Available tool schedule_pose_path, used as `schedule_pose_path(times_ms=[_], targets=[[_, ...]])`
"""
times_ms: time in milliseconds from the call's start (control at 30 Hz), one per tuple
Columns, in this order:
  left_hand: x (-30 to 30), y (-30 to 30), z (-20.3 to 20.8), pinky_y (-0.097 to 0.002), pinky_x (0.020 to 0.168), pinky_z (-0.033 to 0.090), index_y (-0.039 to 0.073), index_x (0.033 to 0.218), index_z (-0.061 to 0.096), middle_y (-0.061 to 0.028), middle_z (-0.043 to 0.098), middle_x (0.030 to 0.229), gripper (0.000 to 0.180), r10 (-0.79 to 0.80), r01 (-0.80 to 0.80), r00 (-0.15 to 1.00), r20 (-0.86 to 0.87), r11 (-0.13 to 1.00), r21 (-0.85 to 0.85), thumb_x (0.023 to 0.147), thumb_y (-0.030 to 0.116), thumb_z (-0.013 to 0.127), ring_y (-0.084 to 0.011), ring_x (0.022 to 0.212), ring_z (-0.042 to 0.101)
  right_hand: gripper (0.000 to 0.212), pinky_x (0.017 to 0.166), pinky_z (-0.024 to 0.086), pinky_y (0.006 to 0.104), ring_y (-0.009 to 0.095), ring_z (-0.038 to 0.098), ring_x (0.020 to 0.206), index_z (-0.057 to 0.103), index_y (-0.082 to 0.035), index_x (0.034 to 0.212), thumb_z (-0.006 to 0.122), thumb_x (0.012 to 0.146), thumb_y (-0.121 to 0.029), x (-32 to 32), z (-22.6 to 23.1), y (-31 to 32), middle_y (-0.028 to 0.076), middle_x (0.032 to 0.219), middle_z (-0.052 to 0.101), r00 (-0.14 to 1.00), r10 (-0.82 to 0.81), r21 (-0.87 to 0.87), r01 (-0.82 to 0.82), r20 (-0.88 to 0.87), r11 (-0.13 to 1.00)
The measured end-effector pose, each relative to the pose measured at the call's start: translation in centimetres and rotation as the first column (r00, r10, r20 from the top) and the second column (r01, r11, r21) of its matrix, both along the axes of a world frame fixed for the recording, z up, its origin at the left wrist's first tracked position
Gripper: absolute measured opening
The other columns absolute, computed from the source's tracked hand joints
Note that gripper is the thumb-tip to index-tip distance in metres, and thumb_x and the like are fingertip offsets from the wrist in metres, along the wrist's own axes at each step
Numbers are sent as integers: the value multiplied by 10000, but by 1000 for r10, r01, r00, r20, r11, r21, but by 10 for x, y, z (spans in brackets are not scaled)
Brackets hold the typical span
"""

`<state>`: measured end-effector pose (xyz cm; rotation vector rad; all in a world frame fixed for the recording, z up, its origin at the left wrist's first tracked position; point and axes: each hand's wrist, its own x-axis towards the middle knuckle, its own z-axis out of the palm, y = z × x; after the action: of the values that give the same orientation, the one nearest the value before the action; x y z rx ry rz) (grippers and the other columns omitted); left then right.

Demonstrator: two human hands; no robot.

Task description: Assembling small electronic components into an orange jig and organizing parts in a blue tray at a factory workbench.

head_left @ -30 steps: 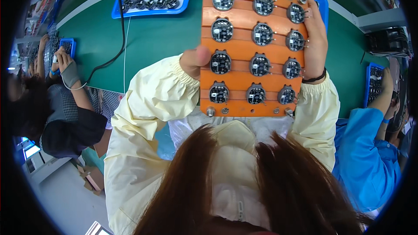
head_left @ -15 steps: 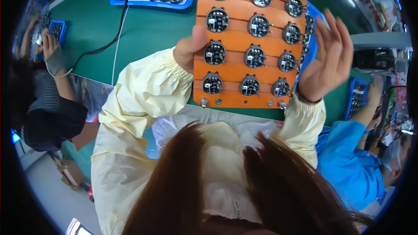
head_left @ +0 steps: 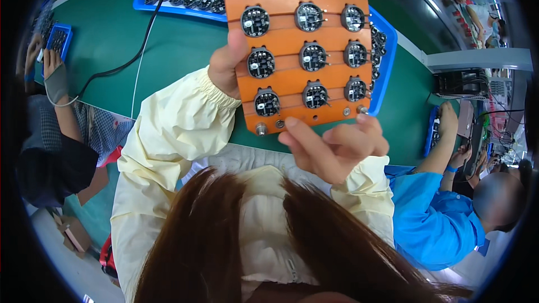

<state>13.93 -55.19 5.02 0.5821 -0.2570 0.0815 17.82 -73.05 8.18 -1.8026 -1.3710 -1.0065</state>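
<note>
An orange fixture plate, tilted up off the table, carries rows of small round black parts with circuit boards set in its recesses. Thin pins stick out from several of them. My left hand grips the plate's left edge, its thumb lying on the front and the other fingers hidden behind. Just below the lower edge is my right hand, palm side up, with fingers loosely bent and apart. One fingertip comes close to that edge; whether it touches I cannot tell. Metal posts stand at the plate's lower corners.
Behind the plate, blue trays hold many more round parts. A black cable runs across the green table at left. Co-workers sit on both sides, one in a blue sleeve to the right, with smaller blue trays near them.
The plate has shifted left and up in view and turned slightly, still in my left hand. My right hand has dropped from beside its right edge to below its lower edge, fingers now bent.
</note>
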Motion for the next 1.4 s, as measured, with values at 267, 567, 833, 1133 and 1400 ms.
schedule_pose_path(times_ms=[267, 567, 833, 1133, 1400], targets=[[-2, 1, -4, -464, 980, 366, 37, 1358, 200, -165, 329, 1354, 862, 50, -51, 998, -45, 999, -15, 778, 601, 499, -303, 1218, 381, 233, 796, 298, 293, 140, 303, 810, 704, -253, 839, 727, 627, -346, 3, -17, 8, -72, 715, 354, 993, 114, -149, -106, 43, 983], [-4, -2, -8, -483, 952, 392, 41, 1356, 186, -174, 325, 1351, 889, 52, -54, 997, -64, 998, -27, 752, 584, 549, -308, 1196, 401, 179, 767, 314, 291, 140, 318, 783, 696, -254, 772, 718, 605, -315, 0, -32, 5, -89, 663, 373, 992, 113, -16, -112, 63, 994], [-2, 0, -4, -473, 977, 367, 52, 1364, 177, -164, 309, 1364, 854, 29, -29, 998, -56, 1000, 0, 785, 590, 502, -303, 1223, 374, 201, 830, 298, 352, 129, 361, 757, 665, -146, 855, 670, 658, -182, 6, -38, 4, -80, 831, 530, 981, 181, -6, -181, 68, 983], [-6, 2, -1, -461, 979, 369, 59, 1363, 186, -152, 319, 1361, 868, 88, -84, 992, -89, 995, 48, 769, 594, 522, -292, 1220, 380, 143, 827, 318, 310, 128, 343, 788, 660, -250, 805, 685, 666, -226, 8, -31, 1, -104, 760, 457, 978, 181, -151, -164, 100, 975], [-6, -1, -4, -475, 975, 368, 71, 1360, 201, -154, 328, 1354, 848, 82, -79, 995, -53, 995, 57, 772, 594, 518, -304, 1208, 390, 168, 809, 323, 369, 135, 385, 796, 611, -168, 805, 547, 652, -142, 7, -45, 5, -56, 887, 507, 964, 171, -14, -172, 201, 985]])
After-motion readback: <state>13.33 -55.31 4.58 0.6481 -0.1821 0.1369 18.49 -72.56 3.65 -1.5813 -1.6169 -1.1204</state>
